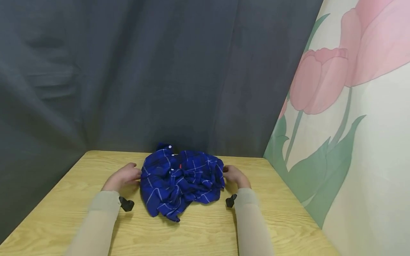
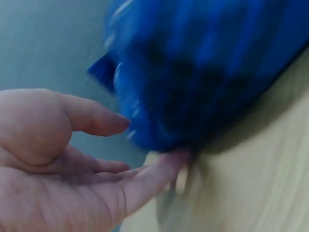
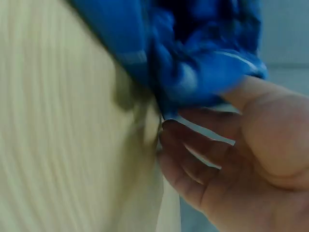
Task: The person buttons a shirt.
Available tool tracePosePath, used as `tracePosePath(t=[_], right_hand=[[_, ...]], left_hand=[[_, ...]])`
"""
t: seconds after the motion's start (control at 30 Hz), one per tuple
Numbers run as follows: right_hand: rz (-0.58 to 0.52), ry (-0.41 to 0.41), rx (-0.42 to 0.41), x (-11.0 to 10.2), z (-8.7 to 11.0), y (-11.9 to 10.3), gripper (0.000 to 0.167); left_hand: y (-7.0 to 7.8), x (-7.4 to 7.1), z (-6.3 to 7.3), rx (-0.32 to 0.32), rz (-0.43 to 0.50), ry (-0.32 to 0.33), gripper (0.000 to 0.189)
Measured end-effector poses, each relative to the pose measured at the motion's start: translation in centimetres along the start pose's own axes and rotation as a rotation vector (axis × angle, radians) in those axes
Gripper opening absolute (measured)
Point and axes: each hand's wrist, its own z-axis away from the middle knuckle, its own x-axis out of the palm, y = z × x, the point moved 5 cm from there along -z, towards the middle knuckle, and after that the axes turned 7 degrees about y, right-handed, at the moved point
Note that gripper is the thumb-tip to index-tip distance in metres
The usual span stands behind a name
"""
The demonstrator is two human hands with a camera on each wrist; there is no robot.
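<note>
A crumpled blue plaid shirt with white lines and small white buttons lies in a heap on the wooden table. At its left side is my left hand; in the left wrist view the fingers reach out straight at the shirt's lower edge, with the thumb apart from them. My right hand is at the opposite side of the heap. In the right wrist view its thumb overlaps the blue cloth, and its loosely bent fingers are just below the cloth's edge.
A dark grey curtain hangs along the table's back and left sides. To the right stands a pale wall with painted pink tulips. Black devices are worn at both wrists, by the light sleeves.
</note>
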Motion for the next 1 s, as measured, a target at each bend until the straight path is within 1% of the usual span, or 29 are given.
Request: tracePosePath(t=[0.03,0.1,0.17,0.23,0.27,0.33,0.37,0.4,0.43,0.5,0.53,0.57,0.6,0.63,0.67,0.7,0.73,0.8,0.87,0.93,0.97,1.0], right_hand=[[-0.016,-0.016,-0.024,0.5,-0.2,-0.5,0.053],[-0.047,-0.019,-0.052,1.4,-0.6,-1.6,0.069],[-0.085,-0.029,-0.054,2.1,-0.8,-2.6,0.090],[-0.151,-0.038,-0.049,2.7,-1.0,-3.3,0.110],[-0.187,-0.037,-0.038,2.9,-1.0,-3.5,0.117],[-0.269,-0.043,-0.019,3.2,-1.0,-3.8,0.122],[-0.313,-0.047,-0.012,3.4,-1.0,-3.8,0.120],[-0.342,-0.032,-0.014,3.4,-1.0,-3.9,0.115],[-0.356,-0.006,-0.018,3.3,-1.1,-4.0,0.106],[-0.381,0.066,-0.015,3.1,-1.3,-4.0,0.082],[-0.395,0.102,-0.012,2.8,-1.4,-4.0,0.069],[-0.408,0.146,-0.011,2.6,-1.5,-4.0,0.055],[-0.408,0.198,-0.014,2.3,-1.6,-3.9,0.041],[-0.419,0.245,-0.013,1.9,-1.7,-3.9,0.032],[-0.425,0.296,-0.010,1.4,-1.7,-3.8,0.025],[-0.428,0.354,-0.011,0.8,-1.6,-3.7,0.021],[-0.424,0.417,-0.016,0.1,-1.5,-3.7,0.018],[-0.397,0.578,-0.033,-1.8,-1.0,-3.8,0.016],[-0.367,0.765,-0.065,-4.2,0.0,-4.1,0.016],[-0.342,0.955,-0.104,-6.8,1.2,-4.4,0.016],[-0.334,1.042,-0.122,-8.0,1.8,-4.5,0.017],[-0.327,1.115,-0.133,-9.1,2.4,-4.5,0.018]], left_hand=[[0.1,0.4,-0.1,0.007,-0.005,0.006,0.084],[0.4,1.0,-0.2,0.003,0.008,0.022,0.085],[0.7,1.4,-0.3,-0.012,0.081,0.028,0.086],[0.8,1.6,-0.3,-0.045,0.207,0.025,0.086],[0.9,1.8,-0.4,-0.066,0.292,0.014,0.087],[1.2,2.1,-0.4,-0.097,0.439,-0.025,0.087],[1.3,2.1,-0.4,-0.110,0.487,-0.041,0.086],[1.5,2.2,-0.2,-0.120,0.531,-0.062,0.086],[1.8,2.2,-0.2,-0.125,0.602,-0.082,0.077],[2.4,2.3,-0.1,-0.120,0.751,-0.141,0.056],[2.6,2.2,-0.1,-0.115,0.804,-0.154,0.049],[2.7,2.1,-0.1,-0.111,0.845,-0.149,0.042],[2.7,1.9,-0.2,-0.100,0.878,-0.127,0.036],[2.7,1.6,-0.3,-0.080,0.887,-0.090,0.034],[2.6,1.2,-0.2,-0.058,0.839,-0.040,0.039],[2.5,0.7,-0.1,-0.034,0.773,0.020,0.047],[2.5,0.2,0.0,-0.015,0.706,0.093,0.056],[2.7,-1.1,0.6,0.036,0.563,0.240,0.067],[3.4,-2.3,1.3,0.088,0.447,0.380,0.067],[4.3,-3.6,1.9,0.141,0.358,0.515,0.067],[4.8,-4.1,2.2,0.162,0.303,0.565,0.068],[5.2,-4.5,2.4,0.178,0.258,0.594,0.069]])
